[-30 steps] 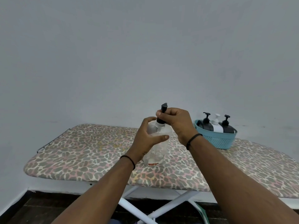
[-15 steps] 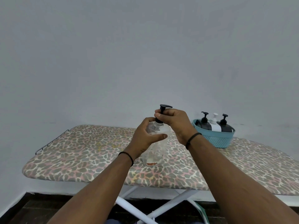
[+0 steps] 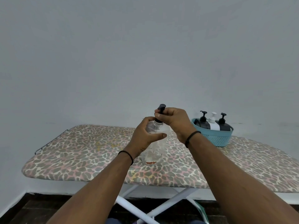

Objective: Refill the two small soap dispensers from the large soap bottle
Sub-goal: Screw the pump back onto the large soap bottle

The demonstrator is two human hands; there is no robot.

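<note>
Since half a second ago the black pump head [image 3: 161,107] has turned under my right hand [image 3: 174,121], whose fingers pinch its stem above the neck, while my left hand [image 3: 146,136] stays wrapped around the shoulder of the clear large bottle [image 3: 154,143]. It stands upright near the middle of the frame on the leopard-print ironing board [image 3: 80,151]. To the right of centre, a blue basket [image 3: 215,137] on the board holds two dark dispensers [image 3: 224,125] and a white one [image 3: 213,124].
</note>
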